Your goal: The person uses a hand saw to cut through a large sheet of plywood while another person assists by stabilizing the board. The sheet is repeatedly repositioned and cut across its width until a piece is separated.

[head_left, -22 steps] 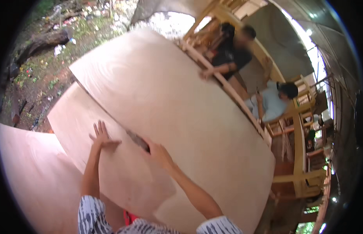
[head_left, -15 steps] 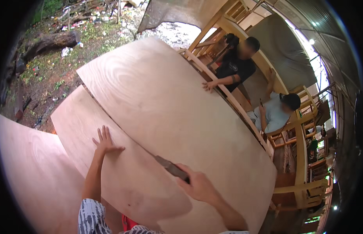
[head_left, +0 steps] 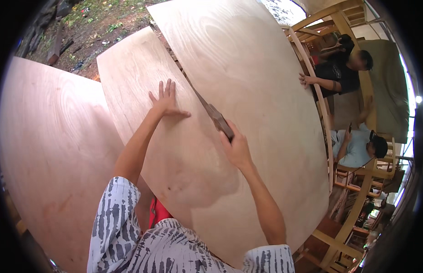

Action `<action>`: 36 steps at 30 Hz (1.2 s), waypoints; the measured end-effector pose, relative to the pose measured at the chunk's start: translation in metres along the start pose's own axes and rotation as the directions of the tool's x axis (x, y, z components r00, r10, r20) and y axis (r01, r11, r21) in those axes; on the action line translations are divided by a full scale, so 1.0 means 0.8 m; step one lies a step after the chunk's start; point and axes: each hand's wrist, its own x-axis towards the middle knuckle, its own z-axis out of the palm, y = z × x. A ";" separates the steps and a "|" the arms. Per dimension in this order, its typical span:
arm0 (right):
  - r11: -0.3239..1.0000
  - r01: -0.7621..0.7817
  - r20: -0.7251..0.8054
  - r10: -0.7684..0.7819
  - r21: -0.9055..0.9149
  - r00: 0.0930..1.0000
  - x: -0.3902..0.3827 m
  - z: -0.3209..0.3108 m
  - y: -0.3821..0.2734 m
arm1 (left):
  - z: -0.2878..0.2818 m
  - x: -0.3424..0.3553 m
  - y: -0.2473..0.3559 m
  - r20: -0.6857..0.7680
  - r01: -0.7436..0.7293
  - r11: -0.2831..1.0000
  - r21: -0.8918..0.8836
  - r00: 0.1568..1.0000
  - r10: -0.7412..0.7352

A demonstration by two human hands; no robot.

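Observation:
A large pale plywood sheet (head_left: 247,68) spreads in front of me, with a long cut running through it from the far edge. My right hand (head_left: 237,146) is closed round the dark brown handle of a handsaw (head_left: 218,119), whose narrow blade lies along the near end of the cut. Left of the cut, my left hand (head_left: 166,101) presses flat on the plywood with its fingers spread. Beyond the end of the cut, the sheet is still in one piece. How deep the blade reaches below the sheet is hidden.
Another plywood sheet (head_left: 57,150) lies to my left. At the right, a person in a dark shirt (head_left: 336,75) rests a hand on the sheet's far edge, and a person in a light shirt (head_left: 354,148) holds a dark object. Wooden frames (head_left: 352,227) stand behind.
My view has swung, so the sheet, the cut and both people appear shifted. The saw stays in my right hand at the cut, and my left hand remains flat on the sheet.

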 end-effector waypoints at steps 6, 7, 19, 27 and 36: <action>0.990 -0.074 0.033 0.078 -0.116 0.996 0.028 0.015 0.007 | 0.009 -0.006 0.004 -0.051 -0.047 0.999 0.024 0.998 0.049; 0.996 -0.019 0.007 0.019 -0.085 1.000 0.032 0.027 0.022 | 0.011 -0.013 -0.007 -0.094 -0.003 0.999 0.046 0.996 0.007; 0.602 -0.760 -0.451 0.764 0.244 0.461 -0.453 0.001 0.258 | 0.087 -0.187 -0.102 -0.538 0.387 0.907 -0.168 0.735 -0.413; 0.019 -0.299 -0.163 0.871 0.954 -0.464 -0.859 0.126 0.282 | 0.143 -0.214 -0.166 0.106 0.042 -0.294 -0.955 0.973 -0.206; 0.073 0.277 0.000 0.967 0.958 -0.255 -0.911 0.215 0.282 | 0.143 -0.219 -0.206 -0.011 -0.036 -0.142 -0.989 0.985 -0.175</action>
